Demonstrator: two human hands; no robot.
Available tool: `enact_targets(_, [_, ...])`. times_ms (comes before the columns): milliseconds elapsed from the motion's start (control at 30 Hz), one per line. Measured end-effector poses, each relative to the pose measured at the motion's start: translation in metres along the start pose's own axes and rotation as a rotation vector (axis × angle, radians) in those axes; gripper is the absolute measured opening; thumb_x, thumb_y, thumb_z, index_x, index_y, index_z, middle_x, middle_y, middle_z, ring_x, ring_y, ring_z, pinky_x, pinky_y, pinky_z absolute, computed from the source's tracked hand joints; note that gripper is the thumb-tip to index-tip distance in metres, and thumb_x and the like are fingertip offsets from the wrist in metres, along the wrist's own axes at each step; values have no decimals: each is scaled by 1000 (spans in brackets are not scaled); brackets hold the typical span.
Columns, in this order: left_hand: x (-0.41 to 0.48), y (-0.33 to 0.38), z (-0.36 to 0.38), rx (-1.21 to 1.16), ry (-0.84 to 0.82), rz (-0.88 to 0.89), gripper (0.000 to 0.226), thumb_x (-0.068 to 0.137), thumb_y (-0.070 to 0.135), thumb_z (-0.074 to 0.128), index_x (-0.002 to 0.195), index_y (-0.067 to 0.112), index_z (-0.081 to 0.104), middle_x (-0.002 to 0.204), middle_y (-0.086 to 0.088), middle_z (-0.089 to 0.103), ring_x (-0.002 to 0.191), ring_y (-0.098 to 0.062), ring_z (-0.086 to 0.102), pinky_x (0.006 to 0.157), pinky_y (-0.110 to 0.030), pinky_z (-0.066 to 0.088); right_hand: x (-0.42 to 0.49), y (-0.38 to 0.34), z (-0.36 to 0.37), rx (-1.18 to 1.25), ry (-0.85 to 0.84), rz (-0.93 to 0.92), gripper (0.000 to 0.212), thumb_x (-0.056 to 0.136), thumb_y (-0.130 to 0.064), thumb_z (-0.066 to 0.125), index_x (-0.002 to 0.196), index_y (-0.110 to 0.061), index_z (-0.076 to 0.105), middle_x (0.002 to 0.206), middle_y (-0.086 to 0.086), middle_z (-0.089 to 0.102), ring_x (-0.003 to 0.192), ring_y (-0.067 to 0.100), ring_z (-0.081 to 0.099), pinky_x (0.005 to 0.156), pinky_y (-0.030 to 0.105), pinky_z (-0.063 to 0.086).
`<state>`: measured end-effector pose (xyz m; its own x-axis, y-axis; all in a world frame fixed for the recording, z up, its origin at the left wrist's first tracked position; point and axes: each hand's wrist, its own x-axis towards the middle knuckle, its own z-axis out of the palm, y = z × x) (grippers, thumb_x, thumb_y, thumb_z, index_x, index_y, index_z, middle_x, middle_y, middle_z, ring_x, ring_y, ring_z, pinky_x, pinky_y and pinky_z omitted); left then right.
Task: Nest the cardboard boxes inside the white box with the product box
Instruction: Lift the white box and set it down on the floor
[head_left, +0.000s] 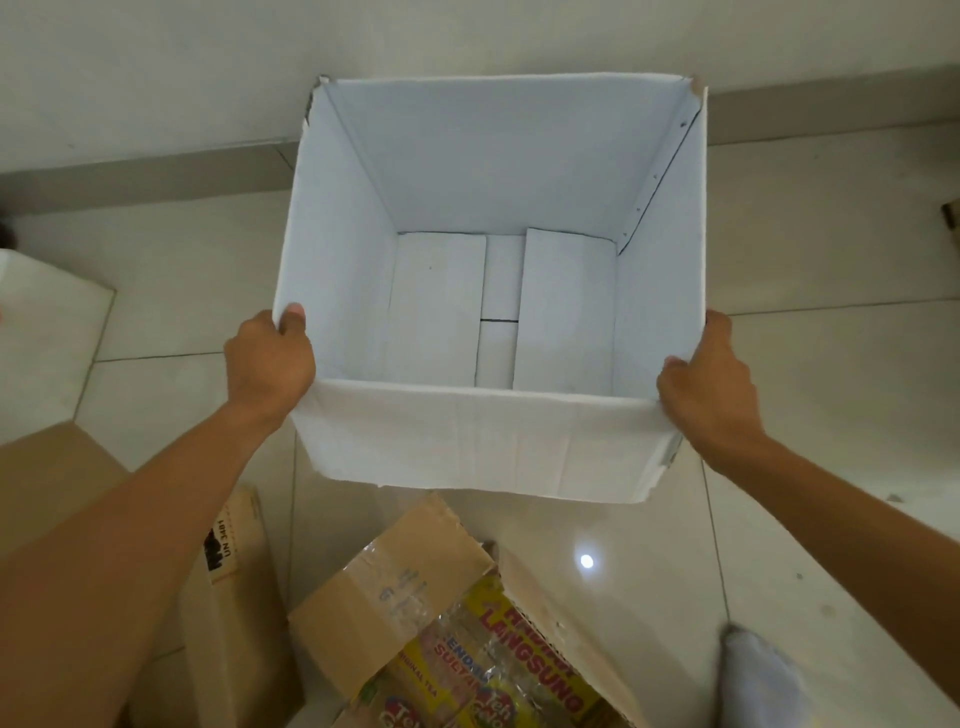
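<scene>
— What are the hands on?

— The white box (478, 436). The left hand (270, 358) grips its left wall near the front corner, thumb hooked over the rim and pressed to the inside face. The right hand (709, 379) clasps the right front corner from outside, fingers curled against the wall. The box spans the gap between the two hands, open side up.

— Anything in it?

— Only its own bottom flaps: two broad white ones lying flat, with a narrower strip between them crossed by a dark seam. A line of small dark marks runs down the far-right inner corner.

— And the other boxes?

— All nearer the body than the hands. Below and between the wrists lies an open brown cardboard box (374, 597) with clear tape on its raised flap — inside it sits the product box (498, 670), yellow with red lettering under shiny wrap. Under the left forearm is another brown carton (234, 597) bearing a black printed label, and a further brown surface shows beyond it at the left edge.

— Where does it all rest?

— The cartons sit on the pale tiled floor (831, 395); I cannot tell if the white box touches it.
</scene>
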<state>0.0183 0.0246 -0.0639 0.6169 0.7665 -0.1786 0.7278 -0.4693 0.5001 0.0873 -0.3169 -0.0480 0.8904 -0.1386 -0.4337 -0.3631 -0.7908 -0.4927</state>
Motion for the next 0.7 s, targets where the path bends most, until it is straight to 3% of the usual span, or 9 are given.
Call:
enact_targets(133, [-2, 2, 5, 28, 25, 12, 43, 98, 34, 37, 96, -4, 56, 102, -29, 61, 94, -44, 56, 74, -37, 39, 25, -6, -5, -10, 33, -54, 40, 88, -5, 44, 127, -8, 36, 90, 11, 51, 79, 34, 51, 74, 45, 49])
enact_targets(233, [-2, 6, 8, 30, 28, 18, 39, 99, 32, 37, 89, -2, 54, 98, -29, 61, 92, -44, 56, 76, -41, 43, 40, -11, -12, -20, 12, -72, 39, 88, -5, 44, 126, -10, 37, 92, 10, 51, 77, 31, 50, 66, 38, 43])
enact_targets(300, [-1, 9, 10, 32, 32, -5, 42, 99, 33, 36, 93, -5, 55, 101, -29, 60, 95, -45, 56, 80, -45, 47, 48, -15, -15, -18, 1, -83, 39, 88, -4, 43, 126, -10, 37, 94, 10, 51, 80, 32, 51, 67, 37, 43])
enact_targets(500, [11, 18, 15, 41, 21, -28, 45, 98, 34, 35, 105, -6, 55, 106, -28, 59, 98, -44, 56, 84, -48, 49, 65, -30, -23, -53, -36, -105, 40, 88, -3, 43, 127, -8, 35, 99, 12, 51, 87, 38, 56, 75, 55, 54])
enact_targets(700, [13, 21, 15, 50, 8, -52, 46, 98, 35, 35, 107, -6, 55, 108, -28, 59, 97, -43, 57, 84, -48, 49, 75, -35, -24, -68, -42, -101, 41, 86, -2, 43, 126, -11, 35, 97, 12, 52, 86, 37, 56, 74, 58, 55])
